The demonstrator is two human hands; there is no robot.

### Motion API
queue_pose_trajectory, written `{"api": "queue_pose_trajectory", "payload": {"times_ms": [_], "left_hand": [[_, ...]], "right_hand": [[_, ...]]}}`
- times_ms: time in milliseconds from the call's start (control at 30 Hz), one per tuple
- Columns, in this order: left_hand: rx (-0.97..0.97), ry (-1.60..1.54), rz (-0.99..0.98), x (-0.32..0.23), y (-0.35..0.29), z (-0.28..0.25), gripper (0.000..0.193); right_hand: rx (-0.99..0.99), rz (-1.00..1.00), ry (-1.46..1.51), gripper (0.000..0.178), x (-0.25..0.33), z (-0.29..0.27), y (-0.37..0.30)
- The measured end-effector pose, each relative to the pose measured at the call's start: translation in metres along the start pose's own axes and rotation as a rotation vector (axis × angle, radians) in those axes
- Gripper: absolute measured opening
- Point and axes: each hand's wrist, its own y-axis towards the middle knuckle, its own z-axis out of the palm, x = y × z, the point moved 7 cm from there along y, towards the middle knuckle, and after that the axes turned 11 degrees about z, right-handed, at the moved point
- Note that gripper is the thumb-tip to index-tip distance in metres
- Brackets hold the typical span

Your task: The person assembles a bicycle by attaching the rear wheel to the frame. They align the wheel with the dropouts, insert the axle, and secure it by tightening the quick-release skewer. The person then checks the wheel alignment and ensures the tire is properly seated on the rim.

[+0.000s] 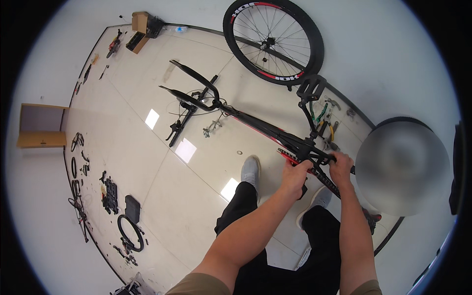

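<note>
Cream, glossy tiles (142,177) cover the floor, their thin joints crossing beneath bright rectangles of reflected light. White walls (51,73) rise around them, edged at the foot by a dark baseboard (390,237); a wooden door (43,139) shows at far left. Against the upper wall leans a bicycle wheel (318,46), with hand tools (322,114) strewn nearby, while an opened cardboard box (140,20) sits in the far corner. Slanting in front of the person's shoes is a black-and-red bicycle frame (265,128). The left hand (295,177) curls its fingers around it beside the chainring (286,155); the right hand (341,168) grips close by, though exactly which part I cannot tell.
</note>
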Motion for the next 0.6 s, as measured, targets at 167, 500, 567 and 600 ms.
{"api": "queue_pose_trajectory", "payload": {"times_ms": [167,500,567,600], "left_hand": [[-0.005,-0.046,-0.023,0.0,-0.001,0.002,0.043],[-0.032,0.022,0.126,-0.043,0.004,0.003,0.034],[-0.026,0.059,0.091,-0.046,0.01,0.001,0.031],[-0.021,0.077,0.07,-0.047,0.012,0.002,0.03]], "right_hand": [[-0.033,-0.026,0.003,0.018,-0.003,0.002,0.001],[-0.042,0.06,0.005,0.022,0.013,0.011,0.015],[-0.045,0.065,0.022,0.023,0.021,0.011,0.016],[-0.047,0.063,0.015,0.023,0.022,0.01,0.018]]}}
